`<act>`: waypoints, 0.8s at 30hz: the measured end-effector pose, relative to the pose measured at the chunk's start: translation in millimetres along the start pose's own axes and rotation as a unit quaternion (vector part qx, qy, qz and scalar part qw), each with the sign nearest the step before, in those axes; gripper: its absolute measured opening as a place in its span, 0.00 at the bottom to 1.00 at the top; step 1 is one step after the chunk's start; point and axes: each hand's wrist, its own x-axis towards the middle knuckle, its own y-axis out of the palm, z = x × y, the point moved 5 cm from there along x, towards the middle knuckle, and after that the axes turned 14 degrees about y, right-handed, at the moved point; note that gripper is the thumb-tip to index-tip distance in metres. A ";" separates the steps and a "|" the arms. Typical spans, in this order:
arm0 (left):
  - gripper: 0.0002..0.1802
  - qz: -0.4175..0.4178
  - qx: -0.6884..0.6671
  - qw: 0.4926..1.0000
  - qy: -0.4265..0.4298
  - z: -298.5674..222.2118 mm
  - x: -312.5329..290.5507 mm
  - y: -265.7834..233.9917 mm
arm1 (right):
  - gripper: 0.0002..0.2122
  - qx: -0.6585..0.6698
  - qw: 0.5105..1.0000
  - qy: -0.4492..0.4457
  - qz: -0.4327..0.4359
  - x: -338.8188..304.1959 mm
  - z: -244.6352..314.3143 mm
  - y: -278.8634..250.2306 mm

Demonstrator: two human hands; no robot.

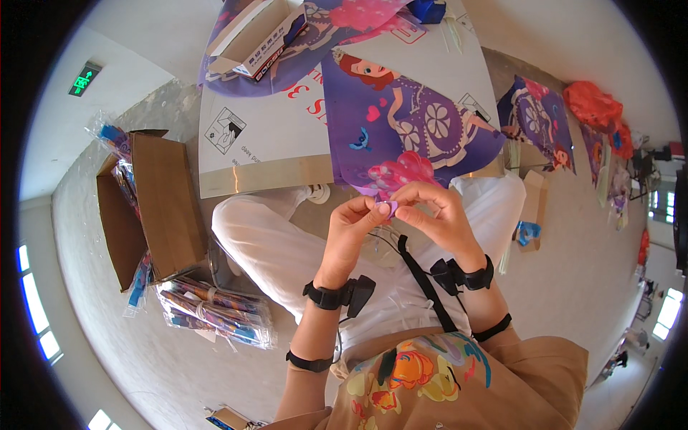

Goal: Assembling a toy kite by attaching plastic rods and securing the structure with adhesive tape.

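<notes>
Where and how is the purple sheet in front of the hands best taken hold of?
Probably by its near edge, from the person's side, pinched from above and below: the purple sheet looks thin and flat but overhangs the table there, where the left hand and right hand apparently pinch it.

Sheet: purple; red-haired figure, pink hearts, blue bird;
Trousers: plain white;
Shirt: tan; orange and yellow flowers;
Straps: black;
Table: white; red lettering, black drawings;
Carton: plain brown
</notes>
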 end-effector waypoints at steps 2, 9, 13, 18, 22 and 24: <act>0.09 0.001 0.000 1.000 0.003 -0.4 0.0 -0.6 | 0.07 -0.010 1.000 0.004 -0.001 0.3 0.2 0.6; 0.08 0.014 0.002 1.000 0.005 0.1 -0.4 -2.7 | 0.07 -0.004 1.000 0.011 -0.005 1.1 0.4 1.0; 0.07 0.019 0.004 1.000 0.004 0.7 -0.5 -3.0 | 0.07 -0.003 1.000 0.012 -0.003 1.0 1.0 1.2; 0.07 0.020 0.026 0.999 0.003 3.0 -1.5 -5.6 | 0.05 -0.011 1.000 0.012 -0.007 1.0 2.6 1.8; 0.07 0.020 0.068 0.997 0.004 3.0 -1.8 -4.5 | 0.03 -0.023 0.999 0.037 -0.033 1.5 0.3 1.7; 0.07 -0.012 0.048 0.999 -0.011 5.1 -2.7 -7.7 | 0.02 -0.050 0.997 0.033 -0.046 2.8 0.1 5.2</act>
